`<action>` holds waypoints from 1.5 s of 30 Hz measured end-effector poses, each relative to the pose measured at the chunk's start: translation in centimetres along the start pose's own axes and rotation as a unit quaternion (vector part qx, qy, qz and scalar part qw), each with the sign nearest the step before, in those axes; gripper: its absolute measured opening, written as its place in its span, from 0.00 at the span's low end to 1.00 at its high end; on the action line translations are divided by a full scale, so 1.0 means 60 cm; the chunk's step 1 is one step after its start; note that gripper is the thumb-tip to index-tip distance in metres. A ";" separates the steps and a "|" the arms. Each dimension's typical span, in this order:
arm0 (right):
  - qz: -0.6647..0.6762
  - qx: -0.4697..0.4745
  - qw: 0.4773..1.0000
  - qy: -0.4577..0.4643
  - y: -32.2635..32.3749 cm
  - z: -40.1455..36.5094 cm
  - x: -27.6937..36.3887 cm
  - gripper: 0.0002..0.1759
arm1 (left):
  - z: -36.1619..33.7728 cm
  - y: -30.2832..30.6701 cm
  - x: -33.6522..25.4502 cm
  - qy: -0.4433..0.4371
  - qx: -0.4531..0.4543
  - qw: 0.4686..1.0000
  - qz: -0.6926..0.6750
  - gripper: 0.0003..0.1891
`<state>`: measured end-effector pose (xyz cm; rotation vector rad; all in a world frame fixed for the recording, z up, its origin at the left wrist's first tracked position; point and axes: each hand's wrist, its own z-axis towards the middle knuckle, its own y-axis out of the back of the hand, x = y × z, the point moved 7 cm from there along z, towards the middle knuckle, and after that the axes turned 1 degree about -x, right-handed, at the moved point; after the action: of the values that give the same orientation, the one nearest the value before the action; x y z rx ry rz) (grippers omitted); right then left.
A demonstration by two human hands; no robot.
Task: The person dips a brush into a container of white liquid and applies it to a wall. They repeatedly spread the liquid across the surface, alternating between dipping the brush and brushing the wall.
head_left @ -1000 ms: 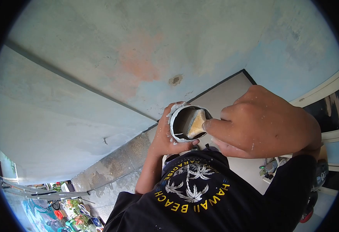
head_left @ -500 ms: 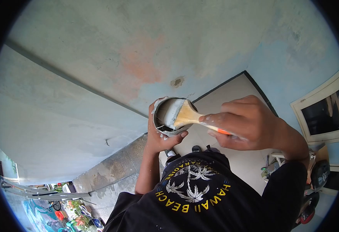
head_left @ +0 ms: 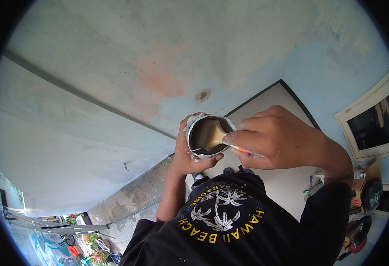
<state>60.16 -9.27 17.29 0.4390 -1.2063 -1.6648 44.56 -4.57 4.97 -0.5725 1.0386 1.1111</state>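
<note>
My left hand (head_left: pixel 186 153) is wrapped around a paint can (head_left: pixel 195 150), holding it tilted so its mouth faces me. White paint is smeared on the can's rim and on my fingers. In my right hand (head_left: pixel 276 141) is a paintbrush (head_left: pixel 216 136) with a pale wooden handle that has an orange part near my fingers. The brush head is down inside the can, and its bristles are hard to see in the shadow there. Beyond the can stands a patchy wall (head_left: pixel 230 57) with an orange-pink stain and a small chipped hole (head_left: pixel 203 95).
A white-framed window (head_left: pixel 349 128) is on the right wall. Below it are a cardboard box and dark round items (head_left: pixel 372 196). Tiled floor (head_left: pixel 265 99) meets the wall along a dark skirting. Rails (head_left: pixel 57 228), plants and a bicycle are at lower left.
The brush has gone deeper into the can, so its bristles no longer show clearly. The can has shifted slightly right and its mouth faces the camera more.
</note>
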 end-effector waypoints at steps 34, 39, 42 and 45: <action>0.062 -0.137 0.989 0.011 0.038 -0.008 -0.003 0.17 | -0.012 0.067 -0.017 -0.038 -0.068 0.993 0.084 0.51; 0.050 -0.176 0.983 0.024 0.066 -0.003 -0.001 0.18 | -0.007 0.084 -0.029 -0.034 -0.079 0.995 0.047 0.51; 0.033 -0.143 0.989 0.026 0.072 0.024 0.011 0.18 | -0.005 0.095 -0.026 -0.053 -0.065 0.995 0.058 0.52; -0.007 -0.058 0.998 0.017 0.069 0.050 0.024 0.14 | -0.001 0.095 -0.022 -0.039 -0.043 0.995 0.080 0.52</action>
<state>59.37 -9.02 22.54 0.4041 -1.0775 -1.7229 39.18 -3.07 6.75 -0.5171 0.9859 1.3147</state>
